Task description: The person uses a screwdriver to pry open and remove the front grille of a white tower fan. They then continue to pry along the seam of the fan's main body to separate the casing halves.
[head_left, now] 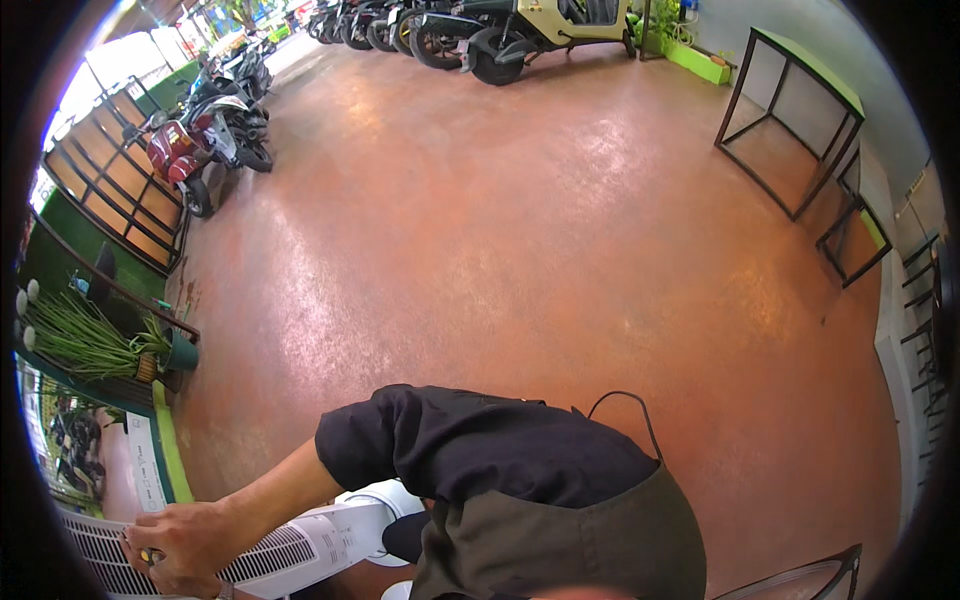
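**Left hand on a white tower fan**

The left hand [185, 548] lies spread and fairly wide, palm down, on the slatted grille of a white tower fan [290, 548], fingers resting flat rather than clamped round it; a ring shows on one finger; the right hand is not in view, so its state cannot be told. The fan lies tilted under the hand, its round base [385, 500] just beyond the wrist, close to the person's dark sleeve and grey apron [590, 540]. It looks like hollow moulded plastic, so likely light, stiff and smooth; the thin grille ribs may flex, so the solid column edges or the neck by the base seem the safer hold. Further from the hand, a potted plant [95, 345] with long green blades; beyond it, glossy reddish floor [520, 230], black metal frame tables [790, 120], and parked scooters [200, 145] farthest off.
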`<state>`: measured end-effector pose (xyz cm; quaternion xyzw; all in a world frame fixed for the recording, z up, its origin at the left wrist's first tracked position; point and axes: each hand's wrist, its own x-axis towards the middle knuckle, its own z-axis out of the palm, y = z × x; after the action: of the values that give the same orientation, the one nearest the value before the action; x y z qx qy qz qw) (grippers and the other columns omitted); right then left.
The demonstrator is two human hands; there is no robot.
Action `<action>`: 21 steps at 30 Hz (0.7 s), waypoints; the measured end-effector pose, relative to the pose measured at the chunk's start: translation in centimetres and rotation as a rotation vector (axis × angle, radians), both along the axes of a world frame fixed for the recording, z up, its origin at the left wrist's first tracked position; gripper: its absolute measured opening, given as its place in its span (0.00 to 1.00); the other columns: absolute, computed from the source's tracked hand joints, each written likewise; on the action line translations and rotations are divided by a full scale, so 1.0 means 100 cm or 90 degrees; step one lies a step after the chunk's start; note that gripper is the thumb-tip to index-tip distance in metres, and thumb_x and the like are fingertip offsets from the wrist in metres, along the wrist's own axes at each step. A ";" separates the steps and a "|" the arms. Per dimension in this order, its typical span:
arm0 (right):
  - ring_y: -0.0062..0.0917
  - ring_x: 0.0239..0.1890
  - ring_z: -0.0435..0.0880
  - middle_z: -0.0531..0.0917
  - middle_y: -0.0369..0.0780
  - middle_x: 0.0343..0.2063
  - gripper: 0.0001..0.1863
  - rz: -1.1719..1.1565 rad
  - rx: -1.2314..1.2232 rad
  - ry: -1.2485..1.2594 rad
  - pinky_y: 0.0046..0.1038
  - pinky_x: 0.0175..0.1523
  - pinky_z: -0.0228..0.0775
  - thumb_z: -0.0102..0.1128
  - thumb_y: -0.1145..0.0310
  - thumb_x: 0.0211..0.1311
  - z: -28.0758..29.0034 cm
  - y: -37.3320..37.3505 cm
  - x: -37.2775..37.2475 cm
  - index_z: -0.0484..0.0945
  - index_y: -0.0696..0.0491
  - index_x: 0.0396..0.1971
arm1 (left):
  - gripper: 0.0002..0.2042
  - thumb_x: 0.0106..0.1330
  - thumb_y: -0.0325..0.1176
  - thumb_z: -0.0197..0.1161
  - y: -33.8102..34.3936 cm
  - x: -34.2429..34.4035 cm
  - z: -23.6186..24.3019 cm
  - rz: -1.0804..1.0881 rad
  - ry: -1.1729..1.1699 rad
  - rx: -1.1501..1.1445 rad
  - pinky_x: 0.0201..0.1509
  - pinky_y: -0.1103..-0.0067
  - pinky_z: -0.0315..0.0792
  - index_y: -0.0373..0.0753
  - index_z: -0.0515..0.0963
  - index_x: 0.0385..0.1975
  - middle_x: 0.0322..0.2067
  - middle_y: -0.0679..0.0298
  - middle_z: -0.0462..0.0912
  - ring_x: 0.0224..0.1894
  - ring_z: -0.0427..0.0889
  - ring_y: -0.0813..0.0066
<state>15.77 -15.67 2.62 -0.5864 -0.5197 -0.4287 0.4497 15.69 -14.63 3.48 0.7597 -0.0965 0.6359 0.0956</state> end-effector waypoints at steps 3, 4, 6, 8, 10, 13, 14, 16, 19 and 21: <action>0.36 0.53 0.81 0.81 0.47 0.50 0.18 -0.010 0.000 0.000 0.35 0.56 0.79 0.57 0.63 0.65 0.001 -0.002 -0.001 0.80 0.58 0.48 | 0.16 0.68 0.31 0.56 0.001 -0.003 -0.001 -0.003 0.002 0.000 0.53 0.69 0.79 0.36 0.74 0.54 0.46 0.54 0.81 0.51 0.82 0.59; 0.36 0.53 0.81 0.81 0.47 0.50 0.18 -0.013 0.000 0.001 0.35 0.55 0.79 0.57 0.63 0.64 0.001 -0.003 -0.001 0.80 0.58 0.48 | 0.16 0.68 0.31 0.56 0.001 -0.002 0.000 -0.004 0.003 0.000 0.54 0.69 0.79 0.36 0.74 0.54 0.46 0.54 0.81 0.51 0.82 0.59; 0.36 0.52 0.81 0.81 0.47 0.50 0.17 -0.022 0.000 0.002 0.35 0.55 0.79 0.57 0.63 0.64 0.001 -0.004 -0.001 0.80 0.58 0.47 | 0.16 0.68 0.31 0.56 0.001 -0.003 -0.001 -0.006 0.005 0.000 0.54 0.69 0.79 0.36 0.74 0.55 0.47 0.54 0.81 0.51 0.82 0.59; 0.36 0.52 0.81 0.81 0.47 0.49 0.17 -0.033 0.001 -0.002 0.34 0.54 0.79 0.57 0.63 0.63 0.000 -0.004 -0.002 0.80 0.58 0.46 | 0.16 0.68 0.31 0.55 0.003 -0.003 -0.002 -0.006 0.003 -0.001 0.54 0.69 0.79 0.36 0.74 0.55 0.47 0.54 0.81 0.51 0.82 0.59; 0.36 0.51 0.81 0.81 0.47 0.49 0.17 -0.039 0.001 -0.001 0.34 0.54 0.79 0.57 0.63 0.63 0.002 -0.003 -0.004 0.80 0.58 0.45 | 0.17 0.68 0.32 0.55 0.005 -0.008 0.000 -0.004 0.005 -0.002 0.54 0.69 0.79 0.36 0.74 0.55 0.47 0.54 0.81 0.51 0.82 0.59; 0.36 0.51 0.81 0.81 0.48 0.48 0.16 -0.055 0.001 -0.002 0.34 0.53 0.80 0.58 0.62 0.62 0.002 -0.004 -0.004 0.81 0.57 0.44 | 0.17 0.69 0.32 0.55 0.004 -0.008 0.000 -0.005 0.007 0.000 0.54 0.69 0.79 0.35 0.73 0.55 0.48 0.54 0.81 0.52 0.82 0.59; 0.36 0.50 0.81 0.81 0.48 0.48 0.16 -0.064 0.002 0.000 0.34 0.53 0.80 0.58 0.62 0.61 0.002 -0.003 -0.005 0.81 0.57 0.43 | 0.17 0.69 0.32 0.55 0.005 -0.008 0.000 -0.003 0.007 0.002 0.54 0.69 0.79 0.35 0.73 0.56 0.48 0.53 0.81 0.52 0.82 0.59; 0.36 0.50 0.81 0.81 0.48 0.48 0.16 -0.081 0.002 -0.002 0.34 0.52 0.80 0.58 0.62 0.61 0.002 0.000 -0.009 0.81 0.57 0.42 | 0.17 0.69 0.32 0.55 0.007 -0.012 -0.001 0.004 0.009 -0.001 0.55 0.69 0.79 0.35 0.73 0.56 0.48 0.53 0.81 0.52 0.82 0.59; 0.37 0.49 0.81 0.80 0.48 0.47 0.15 -0.192 0.032 -0.003 0.33 0.51 0.80 0.58 0.62 0.60 0.002 0.013 -0.014 0.82 0.57 0.41 | 0.17 0.69 0.33 0.55 0.003 -0.011 0.002 0.001 0.006 0.000 0.55 0.70 0.79 0.35 0.73 0.56 0.49 0.53 0.81 0.53 0.82 0.59; 0.35 0.51 0.82 0.81 0.47 0.49 0.17 -0.231 0.025 -0.015 0.33 0.53 0.80 0.55 0.62 0.63 -0.001 0.003 -0.014 0.80 0.56 0.47 | 0.18 0.70 0.33 0.55 0.005 -0.014 -0.002 0.005 0.007 -0.006 0.55 0.70 0.79 0.34 0.73 0.56 0.49 0.53 0.81 0.53 0.82 0.59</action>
<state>14.36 -15.34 2.50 -0.6567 -0.4022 -0.5196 0.3702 14.27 -14.10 3.27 0.7629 -0.0896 0.6328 0.0972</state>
